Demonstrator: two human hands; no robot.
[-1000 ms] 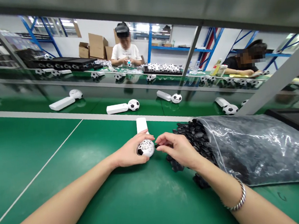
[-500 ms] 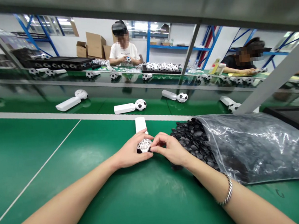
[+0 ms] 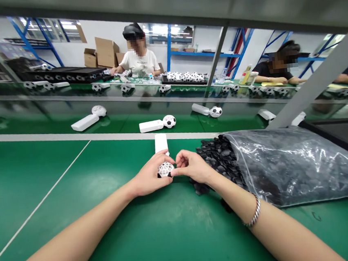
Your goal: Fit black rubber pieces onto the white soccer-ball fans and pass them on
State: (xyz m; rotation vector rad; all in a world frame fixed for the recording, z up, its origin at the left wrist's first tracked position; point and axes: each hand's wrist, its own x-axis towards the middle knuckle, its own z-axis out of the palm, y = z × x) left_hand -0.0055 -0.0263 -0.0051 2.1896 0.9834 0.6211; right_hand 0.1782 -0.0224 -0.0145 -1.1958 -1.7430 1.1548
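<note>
In the middle of the head view, a white lattice ball (image 3: 166,169) with black patches around its lower edge lies on the green table, joined to a white handle (image 3: 161,143) that points away from me. My left hand (image 3: 152,173) curves around the ball's left side, fingers over the far edge and thumb along the near edge. At the ball's right side, the thumb of my right hand (image 3: 192,166) presses near a black patch. The index finger is lifted off the thumb and the other fingers are curled. Beside this hand spreads a heap of black pieces (image 3: 222,154).
The pieces spill from a clear plastic bag (image 3: 300,163) at right. Beyond a pale rail (image 3: 115,134), a belt carries several white-handled soccer-ball units (image 3: 158,124). A slanted post (image 3: 313,76) stands at right. Across the belt sit co-workers (image 3: 139,62) near a tray of balls (image 3: 184,78).
My right index finger has lifted from the ball while the thumb stays against it. The units on the belt have shifted right. The co-worker opposite has stretched an arm sideways.
</note>
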